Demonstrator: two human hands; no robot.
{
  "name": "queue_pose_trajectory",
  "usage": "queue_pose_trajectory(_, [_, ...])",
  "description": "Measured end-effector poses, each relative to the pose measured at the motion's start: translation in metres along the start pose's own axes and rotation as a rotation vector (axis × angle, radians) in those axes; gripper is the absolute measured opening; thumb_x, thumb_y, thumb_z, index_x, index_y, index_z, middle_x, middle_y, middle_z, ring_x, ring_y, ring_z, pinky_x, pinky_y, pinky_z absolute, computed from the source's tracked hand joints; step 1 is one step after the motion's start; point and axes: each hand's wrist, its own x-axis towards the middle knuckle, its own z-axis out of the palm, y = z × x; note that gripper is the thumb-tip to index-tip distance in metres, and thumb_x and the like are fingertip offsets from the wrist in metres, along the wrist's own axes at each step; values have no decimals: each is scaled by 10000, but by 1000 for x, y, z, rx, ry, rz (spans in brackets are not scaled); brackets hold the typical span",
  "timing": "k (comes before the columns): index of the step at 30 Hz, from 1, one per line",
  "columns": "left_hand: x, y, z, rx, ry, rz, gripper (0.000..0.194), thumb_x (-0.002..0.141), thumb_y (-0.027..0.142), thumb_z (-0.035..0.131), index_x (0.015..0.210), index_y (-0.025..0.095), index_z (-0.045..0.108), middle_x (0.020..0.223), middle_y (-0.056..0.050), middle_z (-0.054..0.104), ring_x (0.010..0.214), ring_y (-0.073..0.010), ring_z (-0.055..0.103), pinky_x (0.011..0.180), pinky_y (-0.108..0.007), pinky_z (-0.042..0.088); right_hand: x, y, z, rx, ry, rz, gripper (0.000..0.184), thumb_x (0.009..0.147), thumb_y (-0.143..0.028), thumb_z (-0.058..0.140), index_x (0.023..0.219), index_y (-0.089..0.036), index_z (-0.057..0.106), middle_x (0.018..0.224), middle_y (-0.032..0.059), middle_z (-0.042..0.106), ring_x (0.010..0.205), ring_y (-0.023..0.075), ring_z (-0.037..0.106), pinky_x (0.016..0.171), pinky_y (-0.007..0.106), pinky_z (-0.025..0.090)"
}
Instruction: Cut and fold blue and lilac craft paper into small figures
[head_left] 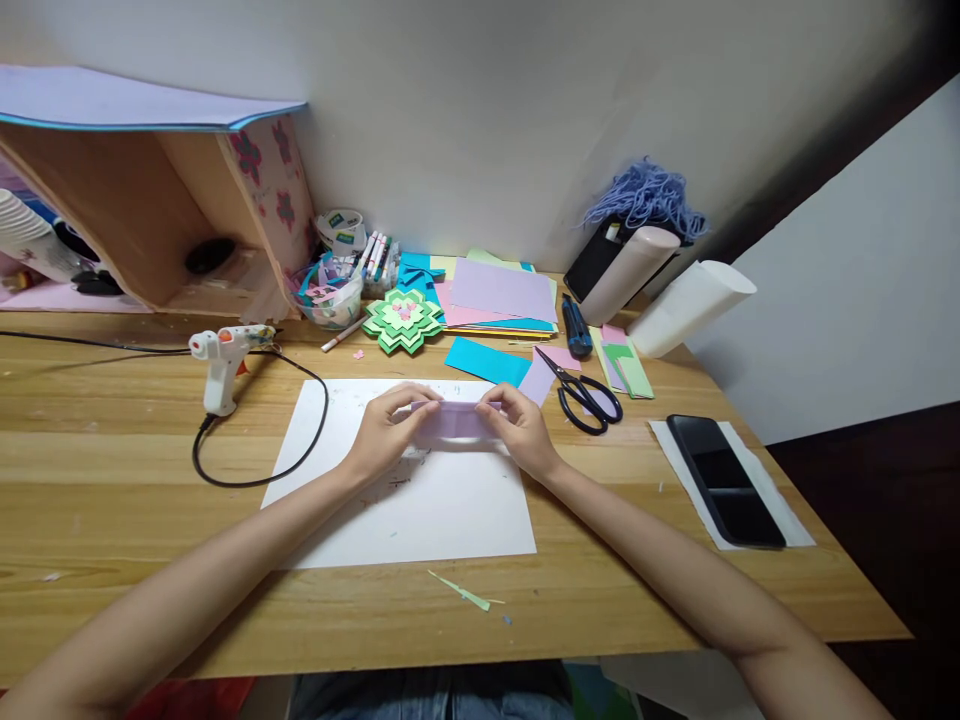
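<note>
A small folded strip of lilac paper [454, 420] is held over a white sheet [420, 500] in the middle of the wooden desk [112, 440]. My left hand [390, 428] pinches its left end with thumb and fingers closed on it. My right hand [519, 428] pinches the right end the same way. Both forearms reach in from the near edge.
A white glue gun [223, 362] with a black cord stands to the left. Black scissors [583, 396], coloured paper sheets [499, 295], a green paper flower [403, 320] and a blue cutter [576, 328] lie behind. A black phone [724, 480] rests at right. A green scrap [465, 592] lies near the front edge.
</note>
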Motion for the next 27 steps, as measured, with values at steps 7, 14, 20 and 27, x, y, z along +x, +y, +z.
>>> queue_pose_trajectory(7, [3,-5,2,-83,-37,-237,352,825,431,494,663,141,610,617,6,548,598,-126,465,563,-232,348,0,5,3,226,-174,231,228,833,-388,541,992,-229,583,751,-11,580,567,99,493,500,207,363])
queue_pose_trajectory(14, [7,-9,-4,-480,-137,-258,435,752,247,452,1165,173,567,982,-62,649,870,-206,587,720,-297,464,6,8,-1,296,-102,212,190,827,-355,549,871,-213,667,879,19,632,769,143,561,662,243,433])
queue_pose_trajectory(20, [8,-8,-4,-496,-221,-149,377,714,216,584,1087,162,601,1139,-94,610,990,-238,590,863,-354,463,10,13,-4,484,-90,354,231,771,-390,609,849,-179,663,749,11,628,548,102,519,493,224,396])
queue_pose_trajectory(27, [7,-8,0,-314,-55,-249,308,777,432,594,771,127,637,712,-57,667,655,-194,661,666,-314,524,11,10,-4,585,-172,368,564,711,-723,452,802,-181,579,591,19,597,523,139,532,510,262,417])
